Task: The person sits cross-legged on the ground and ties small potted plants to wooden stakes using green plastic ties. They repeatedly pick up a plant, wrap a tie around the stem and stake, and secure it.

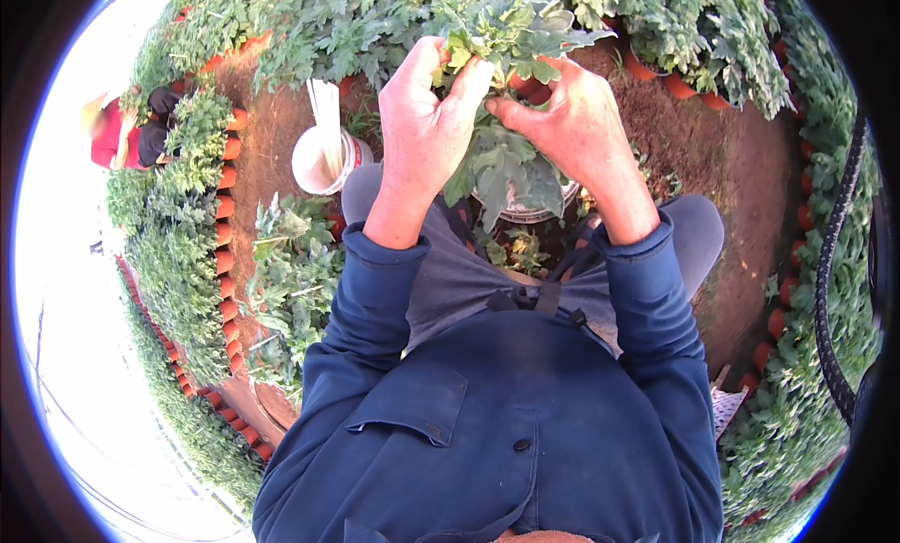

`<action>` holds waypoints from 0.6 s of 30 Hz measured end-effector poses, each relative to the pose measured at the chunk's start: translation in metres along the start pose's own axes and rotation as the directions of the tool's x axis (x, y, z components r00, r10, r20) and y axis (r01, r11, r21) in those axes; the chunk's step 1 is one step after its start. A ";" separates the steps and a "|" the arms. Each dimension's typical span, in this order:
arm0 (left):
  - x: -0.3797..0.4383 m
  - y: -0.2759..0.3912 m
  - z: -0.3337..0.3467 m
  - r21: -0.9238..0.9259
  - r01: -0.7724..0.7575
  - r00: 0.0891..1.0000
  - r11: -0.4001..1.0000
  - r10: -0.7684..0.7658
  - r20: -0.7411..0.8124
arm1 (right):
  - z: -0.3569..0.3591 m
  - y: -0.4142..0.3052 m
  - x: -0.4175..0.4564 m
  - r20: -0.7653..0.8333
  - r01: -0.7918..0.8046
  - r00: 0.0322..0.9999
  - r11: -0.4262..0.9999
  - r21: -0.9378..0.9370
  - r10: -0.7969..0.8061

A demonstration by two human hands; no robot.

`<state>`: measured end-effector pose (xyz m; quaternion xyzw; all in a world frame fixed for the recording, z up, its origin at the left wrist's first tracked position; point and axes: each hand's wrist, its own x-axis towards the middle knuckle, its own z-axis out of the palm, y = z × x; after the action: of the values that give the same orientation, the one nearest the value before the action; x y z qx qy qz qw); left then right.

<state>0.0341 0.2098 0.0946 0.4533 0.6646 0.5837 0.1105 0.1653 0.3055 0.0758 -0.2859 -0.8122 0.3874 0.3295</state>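
A leafy green plant [503, 167] with lobed leaves stands between my knees. My left hand [429, 111] pinches the young leaves at the plant's top [503, 33] between thumb and fingers. Opposite it, my right hand [566, 121] is at the same plant, its thumb close to the stem and its fingers behind leaves; whether it grips anything cannot be told. Under the leaves shows the rim of a round container [527, 214]. To the left, a white bucket [309, 162] holds several thin pale sticks [325, 118].
Rows of leafy plants in orange pots [225, 206] curve along the left, the top and the right. More plants [292, 276] stand near my left elbow. Bare brown soil [745, 191] lies between rows. Another person [116, 135] sits far left. A dark braided cord [830, 262] hangs at right.
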 end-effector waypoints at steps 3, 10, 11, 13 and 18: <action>-0.001 -0.002 0.000 -0.005 0.004 1.000 1.000 -0.004 -0.005 | -0.004 -0.004 0.000 0.041 0.004 0.999 0.999 -0.052 -0.002; -0.003 -0.002 -0.005 0.004 -0.013 0.999 1.000 0.012 0.045 | -0.001 0.014 0.000 0.035 0.136 0.990 0.989 -0.062 -0.134; -0.003 -0.003 -0.005 -0.009 -0.018 0.999 1.000 0.019 0.047 | 0.001 0.015 -0.001 0.017 0.159 0.987 0.984 -0.085 -0.158; -0.004 -0.007 -0.004 -0.013 -0.010 0.999 1.000 0.010 0.038 | 0.004 0.014 -0.001 -0.019 0.202 0.978 0.971 -0.132 -0.206; -0.003 -0.002 -0.002 0.037 -0.031 0.999 0.999 0.029 0.043 | 0.006 0.016 -0.005 -0.031 0.115 0.992 0.987 -0.111 -0.119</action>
<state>0.0332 0.2063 0.0920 0.4774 0.6662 0.5628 0.1071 0.1669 0.3079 0.0584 -0.2623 -0.8413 0.3170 0.3506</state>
